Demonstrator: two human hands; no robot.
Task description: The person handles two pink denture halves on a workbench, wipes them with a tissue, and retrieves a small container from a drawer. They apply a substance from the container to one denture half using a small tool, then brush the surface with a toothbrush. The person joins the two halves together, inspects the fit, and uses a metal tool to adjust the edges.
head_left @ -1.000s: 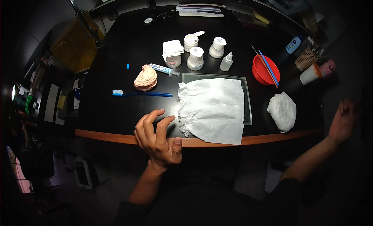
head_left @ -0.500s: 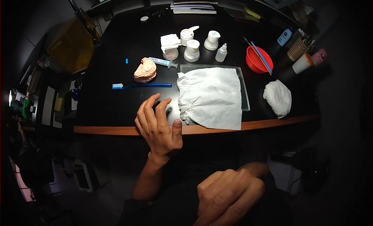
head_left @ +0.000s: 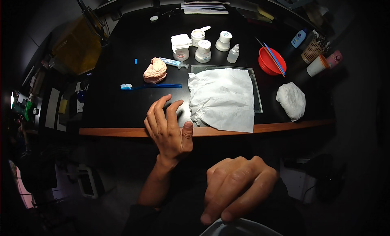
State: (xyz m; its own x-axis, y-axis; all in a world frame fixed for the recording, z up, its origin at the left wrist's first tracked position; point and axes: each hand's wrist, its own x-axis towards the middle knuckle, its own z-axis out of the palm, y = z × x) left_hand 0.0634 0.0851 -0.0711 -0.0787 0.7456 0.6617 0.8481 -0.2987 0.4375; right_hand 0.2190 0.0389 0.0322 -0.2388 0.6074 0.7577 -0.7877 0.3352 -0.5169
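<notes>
My left hand (head_left: 168,128) has its fingers (head_left: 156,112) spread wide and holding nothing at the tabletop (head_left: 118,98) edge, just beside the white paper towel (head_left: 223,98), so I think a careless slide could drag it off, while my right hand (head_left: 235,189) curls loosely below.

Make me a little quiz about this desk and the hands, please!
1. True or false: the toothbrush lies left of the paper towel.
2. What colour is the bowl? A green, B red, C white.
3. Which hand is nearer the desk edge?

Key:
1. True.
2. B.
3. The left hand, open at the edge; the right hand is lower, curled on a grey rim.
</notes>
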